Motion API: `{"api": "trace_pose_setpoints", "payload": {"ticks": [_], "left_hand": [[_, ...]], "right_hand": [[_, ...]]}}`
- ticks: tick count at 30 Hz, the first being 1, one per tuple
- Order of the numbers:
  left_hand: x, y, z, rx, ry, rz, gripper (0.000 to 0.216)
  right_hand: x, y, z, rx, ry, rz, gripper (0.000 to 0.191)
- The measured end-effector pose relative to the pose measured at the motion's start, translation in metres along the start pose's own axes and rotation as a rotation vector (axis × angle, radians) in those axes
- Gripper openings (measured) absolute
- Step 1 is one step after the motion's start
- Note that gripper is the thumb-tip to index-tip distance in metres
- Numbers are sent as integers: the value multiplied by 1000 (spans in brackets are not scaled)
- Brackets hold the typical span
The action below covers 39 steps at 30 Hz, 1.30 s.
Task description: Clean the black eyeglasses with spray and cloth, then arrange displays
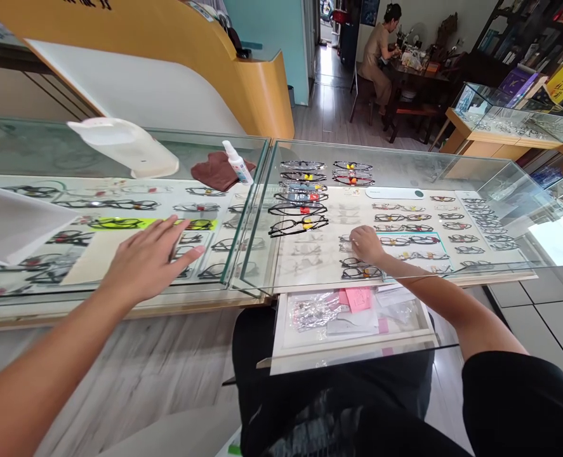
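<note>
My left hand lies flat on the glass top of the left display case, fingers spread and holding nothing. Inside the right display case, below its glass top, my right hand has its fingers bent together at a pair of eyeglasses; the fingertips are partly hidden. Just in front of that hand lie dark-framed eyeglasses. On the right case's glass top stands a column of eyeglasses, the nearest being a black pair with a yellow tag.
A white spray bottle rests on a brown cloth, near a white curved holder. Below the right case, an open drawer holds plastic packets and pink paper. A person sits at a dark table in the background.
</note>
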<state>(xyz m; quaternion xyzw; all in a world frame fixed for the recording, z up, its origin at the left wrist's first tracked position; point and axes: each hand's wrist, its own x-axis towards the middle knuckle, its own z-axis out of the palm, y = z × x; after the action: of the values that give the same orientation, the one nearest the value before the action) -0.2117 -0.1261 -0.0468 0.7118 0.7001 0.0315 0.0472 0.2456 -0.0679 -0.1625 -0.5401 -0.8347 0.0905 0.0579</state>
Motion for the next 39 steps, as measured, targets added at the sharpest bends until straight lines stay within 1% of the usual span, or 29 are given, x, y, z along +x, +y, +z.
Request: {"api": "trace_pose_setpoints", "payload": {"ticks": [2, 3, 5, 6, 7, 8, 9, 11, 13, 15, 16, 17, 18, 20, 22, 24, 27, 30, 32, 34, 35, 36, 37, 39], "left_hand": [[0, -2, 1, 0, 1, 9, 98], [1, -2, 2, 1, 2, 12, 98], [1, -4, 4, 4, 11, 12, 99], [1, -5, 5, 6, 15, 13, 99], [1, -6, 5, 8, 20, 15, 99], [1, -6, 6, 10, 24, 18, 99], [1, -7, 6, 12, 25, 21, 99], [1, -8, 7, 12, 14, 23, 100], [1, -9, 8, 13, 2, 20, 100], [2, -10, 9, 17, 3, 20, 98], [3, -11, 10, 19, 10, 24, 97], [3, -11, 11, 20, 18, 27, 96], [4, -12, 12, 21, 23, 29, 95], [4, -12, 13, 24, 21, 29, 94], [4, -11, 12, 30, 13, 26, 94], [4, -10, 12, 32, 6, 28, 94], [4, -9, 11, 24, 6, 26, 94], [4, -10, 10, 15, 11, 29, 93], [3, -9, 10, 9, 10, 30, 94], [3, -7, 8, 6, 6, 21, 96], [2, -6, 7, 4, 4, 18, 97], [2, -4, 6, 4, 3, 14, 98], [1, -3, 4, 4, 4, 12, 99], [0, 0, 2, 5, 10, 10, 100]], "right_hand": [[-25, -34, -7, 70, -54, -93, 20], [-40, -53, -12, 137, -110, -156, 16], [-68, -88, -31, 444, -316, -287, 13], [-79, -103, -45, 611, -450, -360, 13], [-85, -113, -62, 742, -552, -436, 14], [-86, -119, -82, 807, -590, -501, 16], [-81, -119, -103, 825, -564, -534, 19], [-52, -102, -145, 752, -411, -494, 26], [-5, -68, -176, 510, -202, -390, 24], [46, -28, -192, 175, 29, -230, 20], [69, -10, -193, 36, 90, -149, 18], [90, 6, -192, -60, 105, -105, 16], [106, 18, -189, -128, 83, -87, 16], [130, 33, -180, -196, 25, -66, 16], [143, 37, -171, -214, -11, -45, 15], [149, 36, -165, -218, -18, -6, 14], [152, 33, -163, -213, -19, 60, 14], [143, 27, -171, -189, 3, 97, 21], [124, 16, -182, -129, 42, 71, 26], [93, -2, -195, 45, 53, -65, 27], [73, -15, -200, 185, 25, -175, 27], [51, -29, -205, 322, -64, -292, 26], [27, -44, -206, 447, -184, -387, 24], [-20, -73, -200, 614, -468, -503, 18]]}}
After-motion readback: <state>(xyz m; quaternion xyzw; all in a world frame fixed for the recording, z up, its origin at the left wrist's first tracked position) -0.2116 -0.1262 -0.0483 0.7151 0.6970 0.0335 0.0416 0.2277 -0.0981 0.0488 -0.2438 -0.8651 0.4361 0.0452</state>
